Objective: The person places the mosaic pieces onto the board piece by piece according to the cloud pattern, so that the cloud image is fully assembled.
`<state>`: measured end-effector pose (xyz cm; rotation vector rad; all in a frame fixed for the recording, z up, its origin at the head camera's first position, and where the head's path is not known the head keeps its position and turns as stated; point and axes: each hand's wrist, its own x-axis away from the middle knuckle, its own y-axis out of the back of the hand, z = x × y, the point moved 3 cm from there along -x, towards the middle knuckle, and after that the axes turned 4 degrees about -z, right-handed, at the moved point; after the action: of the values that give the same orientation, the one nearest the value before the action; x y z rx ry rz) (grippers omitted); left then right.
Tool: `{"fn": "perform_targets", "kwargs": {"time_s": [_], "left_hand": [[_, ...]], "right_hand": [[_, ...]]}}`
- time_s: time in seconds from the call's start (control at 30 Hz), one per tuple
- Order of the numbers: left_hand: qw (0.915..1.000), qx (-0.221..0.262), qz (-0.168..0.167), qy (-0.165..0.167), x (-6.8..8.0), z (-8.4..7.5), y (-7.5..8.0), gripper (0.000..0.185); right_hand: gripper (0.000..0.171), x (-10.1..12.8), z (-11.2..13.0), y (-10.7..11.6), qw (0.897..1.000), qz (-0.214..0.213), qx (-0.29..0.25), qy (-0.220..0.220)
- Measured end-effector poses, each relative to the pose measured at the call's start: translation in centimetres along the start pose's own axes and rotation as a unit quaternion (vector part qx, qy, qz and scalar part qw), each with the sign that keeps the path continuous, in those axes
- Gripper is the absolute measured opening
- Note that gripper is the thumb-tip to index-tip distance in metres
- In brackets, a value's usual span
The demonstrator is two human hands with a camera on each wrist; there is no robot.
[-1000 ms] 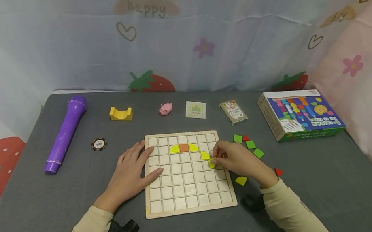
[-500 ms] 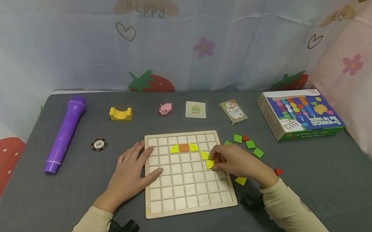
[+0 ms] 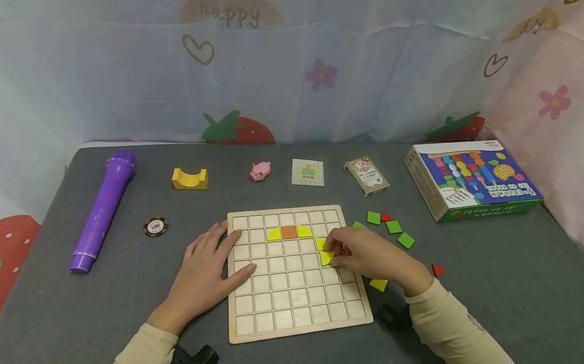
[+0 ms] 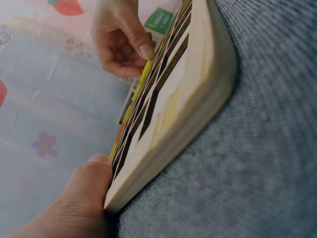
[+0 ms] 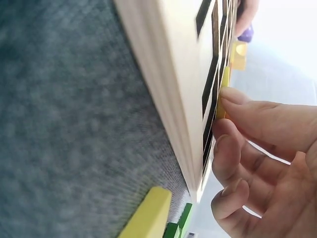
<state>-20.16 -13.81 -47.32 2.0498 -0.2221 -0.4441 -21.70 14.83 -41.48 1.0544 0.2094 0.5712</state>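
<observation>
A wooden grid board (image 3: 290,299) lies flat on the grey table. My left hand (image 3: 197,275) rests on its left edge with fingers and thumb spread. Between thumb and fingertips, my right hand (image 3: 373,252) pinches a yellow quarter-round tile (image 3: 325,258) at the board's right part; in the right wrist view the tile (image 5: 222,106) stands tilted against the grid. Just above it, another yellow tile (image 3: 319,243) is partly covered by the fingers. Farther up the board, a brown-orange square tile (image 3: 289,232) sits between two yellow quarter-round tiles (image 3: 304,231).
Right of the board lie several green square tiles (image 3: 393,227), red triangles (image 3: 437,269) and a yellow tile (image 3: 379,284). Behind stand a pink pig (image 3: 260,171), a pattern card (image 3: 307,172), a playing-card box (image 3: 366,176), a yellow arch block (image 3: 189,178), a poker chip (image 3: 155,227), a purple microphone (image 3: 102,210) and a toy box (image 3: 473,177).
My right hand has shifted slightly left, and the yellow tile in its fingers has turned and moved left. A green tile behind the hand has come into view. My left hand stays put.
</observation>
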Motion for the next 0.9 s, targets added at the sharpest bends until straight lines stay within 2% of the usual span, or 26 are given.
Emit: {"fn": "perform_targets", "kwargs": {"time_s": [0.27, 0.67, 0.9], "left_hand": [[1.0000, -0.001, -0.001, 0.000, 0.0, 0.0, 0.0, 0.076], [1.0000, -0.001, -0.005, -0.002, 0.0, 0.0, -0.1, 0.076], [1.0000, 0.001, -0.006, 0.000, 0.0, 0.2, -0.2, 0.076]], "right_hand": [[0.020, -0.1, 0.3, -0.1, 1.000, 0.000, 0.011, 0.015], [0.020, -0.2, 0.4, 0.1, 1.000, 0.001, 0.024, -0.001], [0.018, 0.8, -0.9, 1.9, 1.000, -0.014, 0.012, -0.005]]}}
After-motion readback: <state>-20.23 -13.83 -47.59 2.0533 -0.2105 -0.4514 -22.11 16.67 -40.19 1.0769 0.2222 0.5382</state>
